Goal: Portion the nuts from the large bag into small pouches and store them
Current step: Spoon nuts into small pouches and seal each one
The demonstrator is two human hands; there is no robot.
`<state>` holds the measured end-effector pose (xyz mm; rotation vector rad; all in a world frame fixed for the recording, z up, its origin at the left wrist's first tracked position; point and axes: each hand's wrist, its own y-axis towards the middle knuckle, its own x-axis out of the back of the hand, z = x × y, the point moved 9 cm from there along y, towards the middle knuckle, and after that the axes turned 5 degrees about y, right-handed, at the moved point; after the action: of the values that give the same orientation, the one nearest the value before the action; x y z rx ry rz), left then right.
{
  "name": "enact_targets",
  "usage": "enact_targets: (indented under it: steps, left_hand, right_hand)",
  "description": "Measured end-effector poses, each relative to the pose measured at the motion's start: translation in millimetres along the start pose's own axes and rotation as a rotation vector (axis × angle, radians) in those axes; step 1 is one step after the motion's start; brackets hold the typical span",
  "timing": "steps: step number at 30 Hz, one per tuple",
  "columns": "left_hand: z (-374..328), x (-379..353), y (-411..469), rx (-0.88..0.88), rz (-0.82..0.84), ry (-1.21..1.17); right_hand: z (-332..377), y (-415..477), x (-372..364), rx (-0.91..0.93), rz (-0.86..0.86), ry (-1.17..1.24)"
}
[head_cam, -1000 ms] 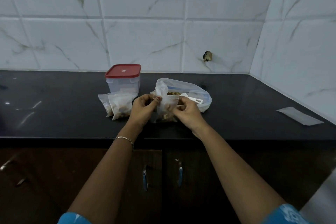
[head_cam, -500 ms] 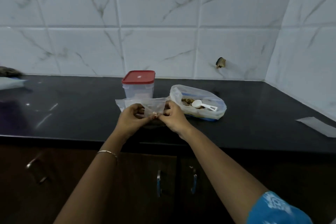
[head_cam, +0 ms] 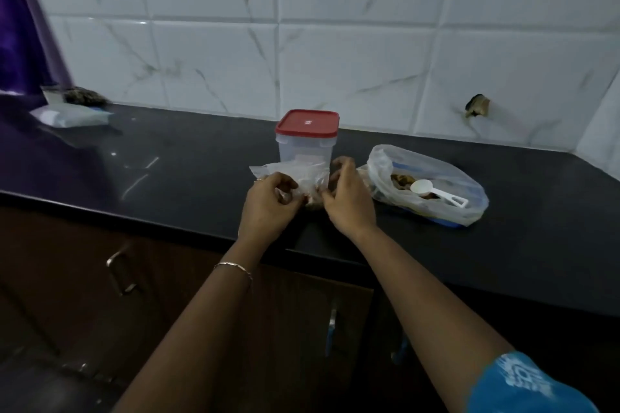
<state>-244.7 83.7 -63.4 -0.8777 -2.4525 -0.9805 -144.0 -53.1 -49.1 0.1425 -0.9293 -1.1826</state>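
Note:
A small clear pouch (head_cam: 307,179) with nuts in its bottom stands on the black counter (head_cam: 188,171) just in front of a clear plastic box with a red lid (head_cam: 307,137). My left hand (head_cam: 270,206) pinches the pouch's left side and my right hand (head_cam: 349,199) pinches its right side. To the right lies the large clear bag (head_cam: 432,188), open, with nuts and a white scoop (head_cam: 436,192) inside. Other small pouches behind my hands are mostly hidden.
White marble-look tiles form the back wall and right corner. At the far left of the counter lie a pale flat packet (head_cam: 70,116) and a dark scrubby lump (head_cam: 84,97). Dark cabinet doors with handles (head_cam: 122,273) run below the counter edge.
The view has swung left and down. My hands carried the pouch from beside the large bag to in front of the red-lidded box and lowered it onto the counter.

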Motion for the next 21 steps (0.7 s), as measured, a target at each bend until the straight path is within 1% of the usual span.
enact_targets:
  steps: [3,6,8,12,14,16,18,21]
  left_hand:
    - [-1.9,1.6,-1.7,-0.017,-0.023,0.023]
    - [-7.6,3.7,-4.5,-0.048,-0.026,0.001]
    - [-13.6,5.5,-7.5,-0.080,-0.026,-0.019]
    - [-27.2,9.1,-17.7,-0.098,-0.029,-0.073]
    - [-35.2,8.9,-24.1,-0.087,-0.061,-0.099]
    - [-55.1,-3.0,-35.9,-0.116,-0.072,-0.122]
    - [-84.7,-29.2,-51.3,-0.185,-0.030,-0.151]
    - [-138.8,-80.3,-74.8,-0.269,0.096,-0.255]
  right_hand:
    - [-3.3,-2.0,9.7,-0.044,-0.071,0.055]
    - [-11.7,-7.0,22.9,-0.133,-0.146,0.196]
    - [-17.9,-12.3,28.6,-0.195,-0.144,0.261]
    - [-21.0,-29.5,55.6,-0.199,-0.076,0.193]
    - [-25.5,-39.2,79.7,-0.194,-0.090,0.154]
    - [-37.0,-50.2,108.7,-0.206,-0.121,0.137]
    - [-53.4,-60.7,139.1,-0.225,-0.164,0.122]
    - [-82.4,-78.5,193.9,-0.267,-0.235,0.043]
